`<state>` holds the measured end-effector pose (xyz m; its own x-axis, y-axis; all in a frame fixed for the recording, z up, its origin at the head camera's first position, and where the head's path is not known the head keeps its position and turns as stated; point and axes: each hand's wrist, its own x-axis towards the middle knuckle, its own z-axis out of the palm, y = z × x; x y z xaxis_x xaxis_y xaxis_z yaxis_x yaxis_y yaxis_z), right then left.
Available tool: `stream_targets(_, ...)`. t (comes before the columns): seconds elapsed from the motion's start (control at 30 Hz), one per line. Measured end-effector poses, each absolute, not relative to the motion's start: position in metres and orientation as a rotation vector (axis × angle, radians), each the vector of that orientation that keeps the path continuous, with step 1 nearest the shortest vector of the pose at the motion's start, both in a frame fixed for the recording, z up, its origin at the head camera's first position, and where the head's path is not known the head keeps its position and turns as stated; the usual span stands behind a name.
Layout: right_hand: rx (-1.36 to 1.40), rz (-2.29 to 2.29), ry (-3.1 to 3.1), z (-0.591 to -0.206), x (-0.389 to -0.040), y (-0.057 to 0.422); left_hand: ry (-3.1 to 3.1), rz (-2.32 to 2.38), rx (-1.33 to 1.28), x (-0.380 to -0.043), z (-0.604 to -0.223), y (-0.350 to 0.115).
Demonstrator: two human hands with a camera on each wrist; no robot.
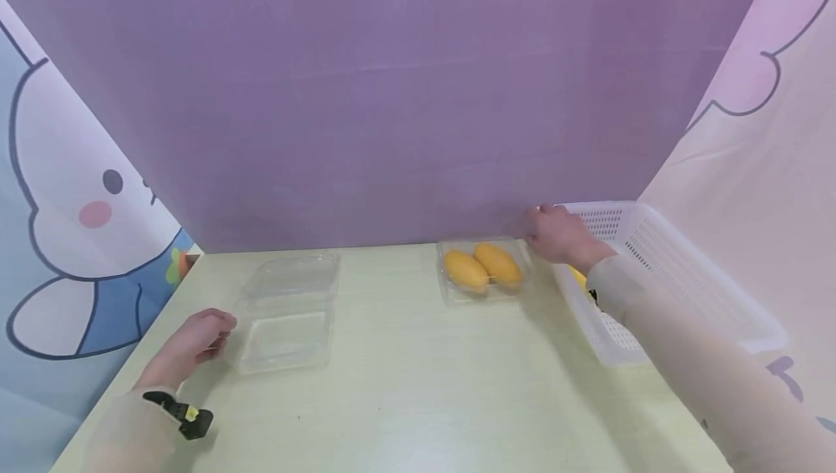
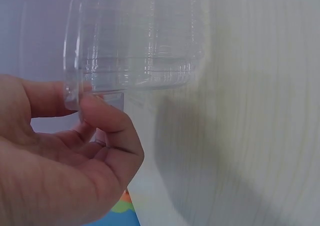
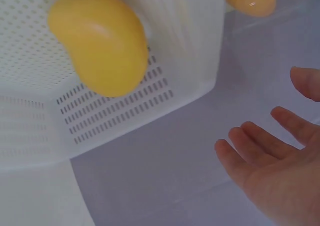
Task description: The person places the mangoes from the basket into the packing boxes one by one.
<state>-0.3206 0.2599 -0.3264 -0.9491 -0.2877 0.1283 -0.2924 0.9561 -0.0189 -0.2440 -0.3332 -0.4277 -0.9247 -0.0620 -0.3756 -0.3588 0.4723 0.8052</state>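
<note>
At the table's left, my left hand (image 1: 196,339) pinches the rim of a clear plastic clamshell box (image 2: 142,40) between thumb and index finger. The box stands opened out, lid and base side by side, with nothing in it. My right hand (image 1: 563,239) is over the near-left corner of a white slatted basket (image 3: 192,45) in the head view, its fingers parted and holding nothing in the right wrist view. One yellow mango (image 3: 102,43) lies inside that basket, mostly hidden by the forearm in the head view. Two mangoes (image 1: 466,270) lie in a second clear box (image 1: 451,297) left of the right hand.
A purple cloth wall (image 1: 392,117) rises behind the pale wooden table (image 1: 405,386). Printed cloth panels flank both sides, one with a cartoon figure (image 1: 78,190) at the left. The basket reaches along the table's right side.
</note>
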Motion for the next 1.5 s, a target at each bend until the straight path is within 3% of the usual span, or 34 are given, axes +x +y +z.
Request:
stream_targets(0.63,0.236,0.292,-3.165,-0.355,-0.339,0.336,2.411,1.471,-0.358,-0.243,-0.429,-0.312)
stream_targets(1.13,0.27,0.339,-3.365,-0.372,-0.338,0.35,2.402,1.481,-0.356,-0.24,-0.428,-0.301)
stream_targets(1.5,0.085,0.384,-3.301,-0.387,-0.332,0.364,2.405,1.518,-0.367,-0.24,-0.432,-0.292)
